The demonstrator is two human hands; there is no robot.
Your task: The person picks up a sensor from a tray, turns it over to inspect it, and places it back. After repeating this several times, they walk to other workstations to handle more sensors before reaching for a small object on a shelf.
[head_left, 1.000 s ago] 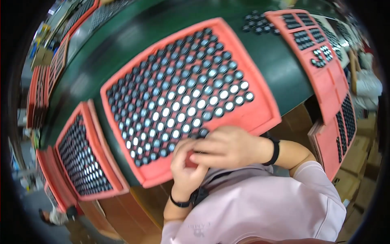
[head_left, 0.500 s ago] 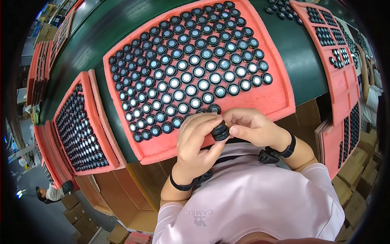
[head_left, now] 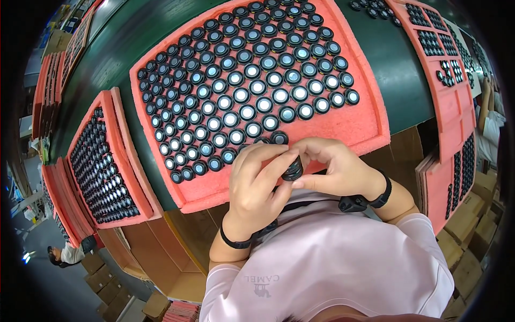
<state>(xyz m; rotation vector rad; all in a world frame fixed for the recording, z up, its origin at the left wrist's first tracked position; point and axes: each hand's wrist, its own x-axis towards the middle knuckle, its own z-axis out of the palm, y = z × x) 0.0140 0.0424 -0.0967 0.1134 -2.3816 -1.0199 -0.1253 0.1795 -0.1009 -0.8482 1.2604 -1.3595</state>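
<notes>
A small black round part (head_left: pixel 292 169) with a ridged side is pinched between the fingertips of both hands, in front of my chest. My left hand (head_left: pixel 254 185) grips it from the left, thumb underneath and fingers over the top. From the other side my right hand (head_left: pixel 333 167) closes on it, thumb tip at its lower edge and curled fingers behind it. The fingers cover much of the part. Just beyond lies a pink foam tray (head_left: pixel 357 129) bearing rows of black round parts (head_left: pixel 247 112) with silvery or pale centres. One of them (head_left: pixel 279 138) sits right beside my fingertips.
Another filled pink tray (head_left: pixel 150 190) stands at the left, on the green work surface (head_left: pixel 399 96). More pink trays (head_left: pixel 448 126) are at the right, and loose round parts (head_left: pixel 374 9) at the far right. Cardboard boxes (head_left: pixel 177 263) are below the table edge. Another person (head_left: pixel 67 253) is at far left.
The held part has tilted between my fingers, and my right thumb has shifted lower and to the left along it. Both hands stay together in front of the tray.
</notes>
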